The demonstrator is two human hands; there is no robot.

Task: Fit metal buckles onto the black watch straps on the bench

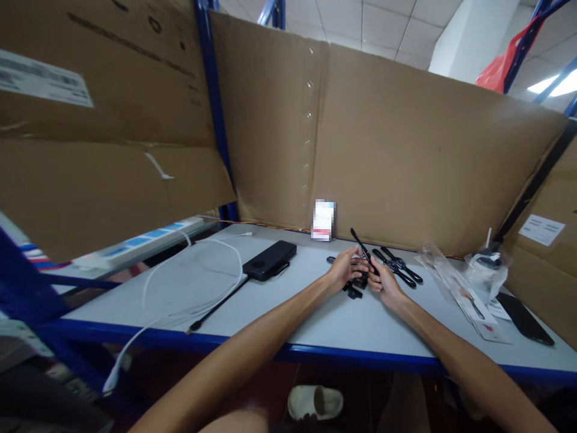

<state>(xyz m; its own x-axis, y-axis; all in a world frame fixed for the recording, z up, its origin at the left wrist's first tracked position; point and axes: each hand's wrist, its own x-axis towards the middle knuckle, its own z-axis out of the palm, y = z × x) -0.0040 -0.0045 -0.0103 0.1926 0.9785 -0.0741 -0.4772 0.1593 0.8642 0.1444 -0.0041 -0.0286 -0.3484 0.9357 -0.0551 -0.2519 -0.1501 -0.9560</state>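
Note:
A slim black stick-like tool (359,242) points up and leftward from my right hand (384,281), whose fingers are closed around its lower part. Beside it, my left hand (343,270) has its fingers stretched toward the tool, apart from one another; whether they touch it is hard to see. Below the hands lie small black pieces (353,291), partly covered by the fingers, so their kind does not show. Just right of my right hand, several black-handled tools (399,267) rest on the grey table (311,322).
A phone (323,221) leans on the cardboard at the back. Left are a black power bank (270,260), a white cable (148,282) and a power strip (144,243). Right are clear plastic packages (469,300), a bagged white container (487,267) and a dark phone-like slab (525,319).

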